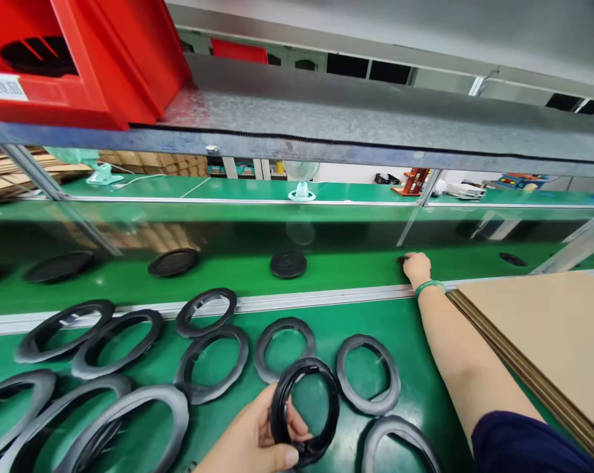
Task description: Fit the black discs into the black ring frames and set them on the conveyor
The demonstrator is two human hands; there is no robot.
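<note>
My left hand at the bottom centre grips a black plastic ring by its lower edge and holds it upright above the green mat. My right arm stretches out to the conveyor belt. There my right hand closes over a small dark part that is mostly hidden by the fingers. A green band circles that wrist. Several grey rubber rings lie flat on the mat in front of me.
Black round discs ride on the belt at intervals. A stack of cardboard sheets lies at the right. A grey shelf with a red bin hangs overhead. A metal rail separates the mat from the belt.
</note>
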